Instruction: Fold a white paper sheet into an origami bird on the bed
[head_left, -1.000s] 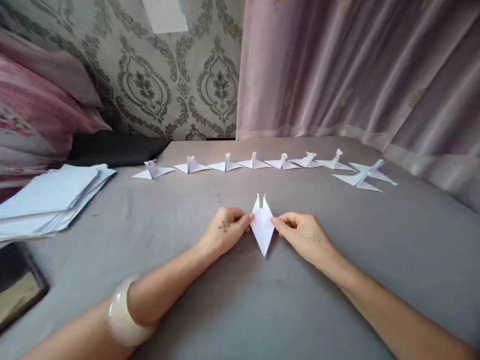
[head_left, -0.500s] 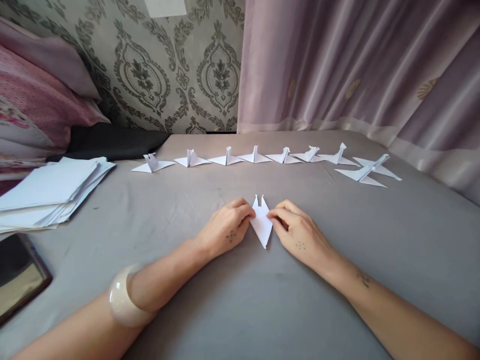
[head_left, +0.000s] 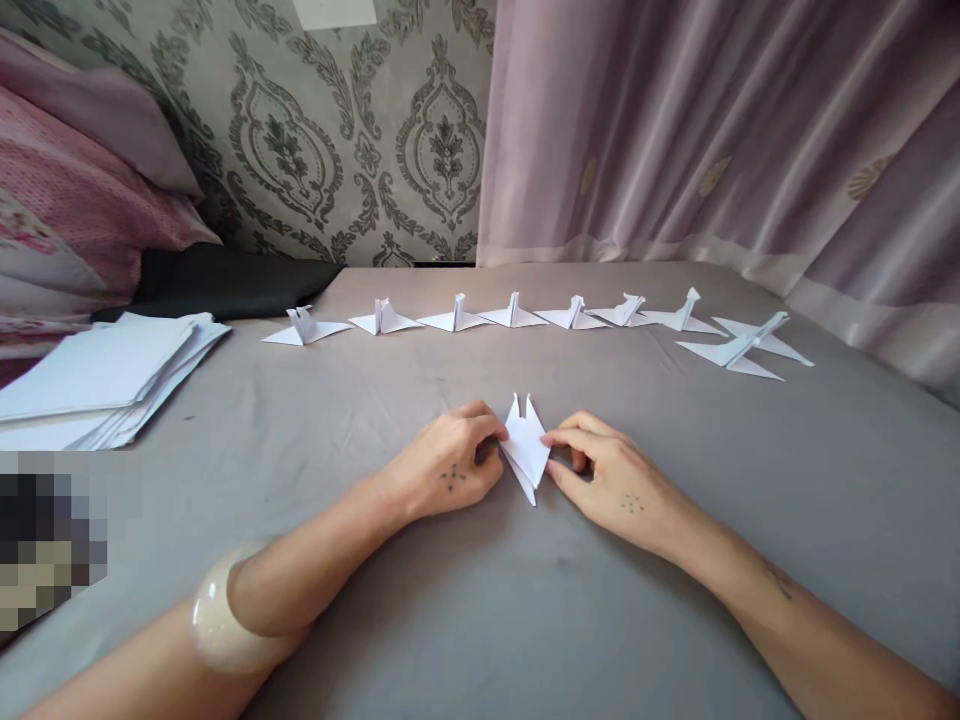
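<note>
A white folded paper (head_left: 528, 445), kite-shaped with two narrow points at its far end, lies between my hands. Its near tip shows two layers, the upper one lifted a little off the lower. My left hand (head_left: 454, 455) pinches the paper's left edge between thumb and fingers. At the right edge, the fingertips of my right hand (head_left: 626, 480) are closed on the paper, thumb below the index finger. Several finished white origami birds (head_left: 458, 313) stand in a row beyond my hands.
A stack of white paper sheets (head_left: 97, 375) lies at the left, with a black cloth (head_left: 225, 283) behind it. Two birds overlap at the right end of the row (head_left: 739, 348). A pixelated patch covers something at the lower left. Grey fabric (head_left: 480, 620) covers the surface; a curtain (head_left: 637, 130) hangs behind.
The near tip of the folded paper has parted into two layers, the upper one raised. My right hand has shifted slightly right and its thumb has come lower on the edge.
</note>
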